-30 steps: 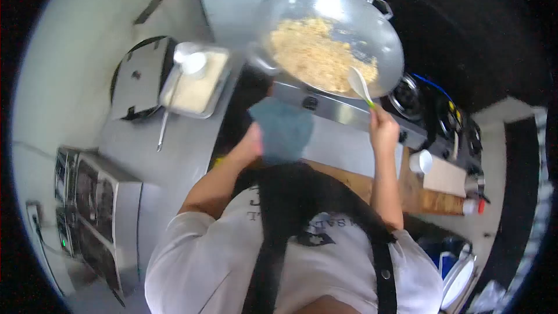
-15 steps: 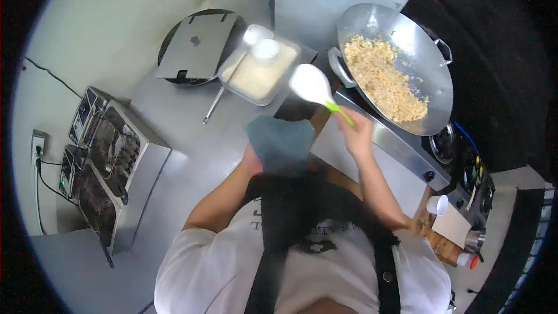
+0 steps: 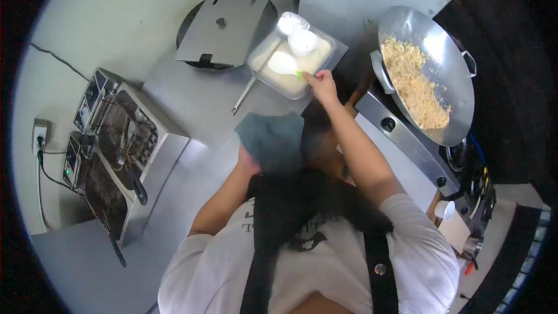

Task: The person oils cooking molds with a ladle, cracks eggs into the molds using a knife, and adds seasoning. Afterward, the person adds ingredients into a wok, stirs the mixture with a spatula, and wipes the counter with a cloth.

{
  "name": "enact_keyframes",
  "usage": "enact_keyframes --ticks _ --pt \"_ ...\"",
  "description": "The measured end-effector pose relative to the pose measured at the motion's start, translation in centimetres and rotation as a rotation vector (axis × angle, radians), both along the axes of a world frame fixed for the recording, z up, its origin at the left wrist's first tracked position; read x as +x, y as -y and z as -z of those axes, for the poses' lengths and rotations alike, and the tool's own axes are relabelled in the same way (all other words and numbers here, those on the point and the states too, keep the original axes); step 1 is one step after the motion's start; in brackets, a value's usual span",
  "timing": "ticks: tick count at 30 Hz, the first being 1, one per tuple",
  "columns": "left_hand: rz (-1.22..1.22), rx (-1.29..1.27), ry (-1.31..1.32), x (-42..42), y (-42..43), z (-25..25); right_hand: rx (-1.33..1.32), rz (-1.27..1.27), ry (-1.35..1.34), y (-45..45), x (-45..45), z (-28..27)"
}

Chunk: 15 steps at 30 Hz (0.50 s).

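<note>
My right hand (image 3: 323, 88) grips the green handle of a white rice paddle (image 3: 282, 63). The paddle's head is over a clear plastic container (image 3: 264, 84) of pale grains, overlapping it; whether it touches the contents I cannot tell. Two white cups (image 3: 303, 43) sit in or on the container's far side, and a metal-handled utensil (image 3: 243, 99) sticks out over its near left edge. Close to my body, my left hand (image 3: 249, 161) holds a grey-blue cloth (image 3: 271, 138), which hides most of its fingers.
A large wok (image 3: 458, 104) with cooked rice (image 3: 412, 81) stands on the stove (image 3: 395, 131) at right. A round pan under a metal lid (image 3: 218, 32) is at the back. Fryers (image 3: 136, 157) with baskets stand left. A white cup (image 3: 444, 210) lies at the right.
My right hand has swung away from the wok's side, leftward and forward, bringing the paddle over the container. My left hand still holds the cloth. The view has shifted slightly.
</note>
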State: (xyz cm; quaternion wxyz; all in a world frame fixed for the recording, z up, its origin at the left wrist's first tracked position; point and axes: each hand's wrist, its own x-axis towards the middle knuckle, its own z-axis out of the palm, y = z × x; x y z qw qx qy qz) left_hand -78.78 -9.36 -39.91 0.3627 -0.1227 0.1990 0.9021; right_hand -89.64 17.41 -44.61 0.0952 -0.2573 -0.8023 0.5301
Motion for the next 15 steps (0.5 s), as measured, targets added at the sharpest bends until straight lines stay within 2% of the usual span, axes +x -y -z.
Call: enact_keyframes --ticks 1,2,3,5,6,7,8,9,10,11,13,15 --pt "0.072 0.072 0.055 -0.3 -0.2 -0.8 -0.053 0.037 -0.095 0.4 0.5 -1.4" --pt "0.144 0.144 0.11 -0.5 -0.6 -1.4 0.168 0.035 -0.101 0.8 1.8 -3.4" --pt "0.161 0.144 0.116 -0.6 -1.1 -1.9 0.17 0.051 -0.094 1.1 3.2 -5.2" --pt "0.212 0.072 0.136 -0.8 -2.5 -2.4 0.497 -0.011 -0.363 1.9 6.5 -8.7" --pt "0.224 0.075 0.141 -1.1 -3.4 -1.6 0.521 -0.078 -0.391 2.5 8.5 -10.5" --pt "0.298 0.234 0.076 -1.5 -4.5 -0.1 0.545 -0.146 -0.416 3.1 10.7 -12.0" --pt "0.372 0.393 0.014 -1.4 -5.6 0.7 0.629 -0.245 -0.33 4.2 13.0 -13.1" --pt "0.392 0.399 0.024 -0.6 -7.4 -1.4 0.711 -0.338 -0.242 5.2 15.0 -13.6" --pt "0.336 0.179 -0.032 0.4 -9.8 -5.4 0.787 -0.469 -0.172 5.6 16.8 -12.3" --pt "0.279 -0.038 -0.094 1.2 -11.8 -7.6 0.797 -0.445 -0.158 4.4 17.7 -11.0" --pt "0.352 -0.078 -0.028 1.7 -15.3 -4.8 0.947 -0.471 -0.06 1.6 19.6 -9.6" --pt "0.366 -0.036 -0.088 2.7 -18.0 -2.9 0.945 -0.476 0.021 0.0 21.7 -11.2"
